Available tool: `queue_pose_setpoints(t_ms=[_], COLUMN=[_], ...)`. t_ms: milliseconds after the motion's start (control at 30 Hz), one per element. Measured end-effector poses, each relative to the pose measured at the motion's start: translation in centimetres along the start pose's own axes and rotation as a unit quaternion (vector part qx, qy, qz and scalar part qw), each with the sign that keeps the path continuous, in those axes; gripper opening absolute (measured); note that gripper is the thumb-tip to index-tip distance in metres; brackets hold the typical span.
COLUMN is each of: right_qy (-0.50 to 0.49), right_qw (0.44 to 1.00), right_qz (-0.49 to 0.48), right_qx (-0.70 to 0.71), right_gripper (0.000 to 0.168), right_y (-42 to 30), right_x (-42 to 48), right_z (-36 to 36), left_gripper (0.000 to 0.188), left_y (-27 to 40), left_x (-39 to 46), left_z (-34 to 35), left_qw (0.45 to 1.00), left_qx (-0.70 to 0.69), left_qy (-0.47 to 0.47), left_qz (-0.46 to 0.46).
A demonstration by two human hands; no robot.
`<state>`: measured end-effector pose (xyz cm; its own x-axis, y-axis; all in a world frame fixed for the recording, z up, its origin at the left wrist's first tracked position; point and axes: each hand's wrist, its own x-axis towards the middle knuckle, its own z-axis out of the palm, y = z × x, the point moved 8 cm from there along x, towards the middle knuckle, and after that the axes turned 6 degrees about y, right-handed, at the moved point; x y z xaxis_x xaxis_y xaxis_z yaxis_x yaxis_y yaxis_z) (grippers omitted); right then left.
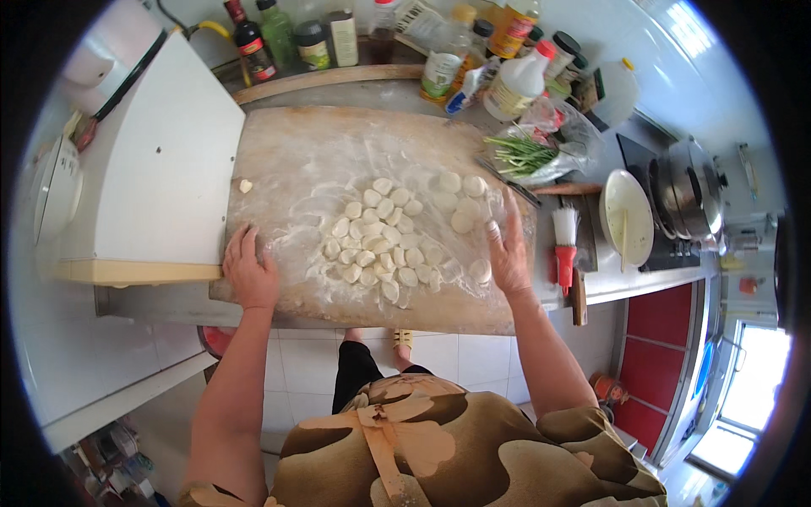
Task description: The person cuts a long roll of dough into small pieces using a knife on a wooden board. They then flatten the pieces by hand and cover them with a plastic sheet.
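A floured wooden board [355, 139] lies before me. Many small flattened dough pieces [374, 237] are heaped at its middle, and larger dough discs [467, 215] lie apart to their right. My left hand [251, 269] rests on the board's left edge, holding nothing, with its fingers slightly apart. At the right edge, my right hand [512, 256] is flat with the thumb spread and nothing in it. One dough disc [480, 270] sits just left of that hand. A small dough lump [246, 186] is alone at the far left of the board.
A white cabinet [158, 158] borders the board's left. Bottles [519, 79] line the back. Green stalks in a plastic bag [523, 155] sit behind a dark, blade-like tool [510, 184]. To the right are a red-handled brush [564, 247], a cream bowl [626, 218] and a steel pot [690, 190].
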<state>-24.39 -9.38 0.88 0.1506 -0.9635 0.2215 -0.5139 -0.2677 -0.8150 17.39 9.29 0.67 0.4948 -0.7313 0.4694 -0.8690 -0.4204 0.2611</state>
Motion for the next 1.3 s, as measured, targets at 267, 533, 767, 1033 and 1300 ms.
queue_pose_setpoints(t_ms=[267,533,767,1033,1300], right_qy=[-0.127,-0.099,-0.125,-0.075,-0.097], right_qw=[0.942,0.991,0.98,0.985,0.956], right_qz=[0.115,-0.005,-0.087,-0.007,-0.042], right_qx=[-0.29,-0.085,-0.13,-0.154,-0.274], right_gripper=[0.046,0.031,0.021,0.027,0.085], right_y=[-0.5,-6.1,-4.4,-2.1,-1.5], right_x=[-5.0,-1.5,-4.2,-5.7,-3.4], right_z=[-1.6,3.3,3.4,-2.8,2.5], left_gripper=[0.043,0.041,0.04,0.041,0.04], left_y=[0.3,-0.1,-0.1,0.3,0.0], left_x=[0.0,-0.1,-0.2,0.0,0.1], left_z=[0.1,0.1,0.1,0.0,0.4], left_qw=[1.0,1.0,1.0,1.0,1.0], left_qx=[0.005,0.006,0.011,-0.002,0.003], left_qy=[0.007,0.005,-0.002,0.003,-0.016], left_qz=[-0.002,-0.005,-0.008,-0.002,-0.004])
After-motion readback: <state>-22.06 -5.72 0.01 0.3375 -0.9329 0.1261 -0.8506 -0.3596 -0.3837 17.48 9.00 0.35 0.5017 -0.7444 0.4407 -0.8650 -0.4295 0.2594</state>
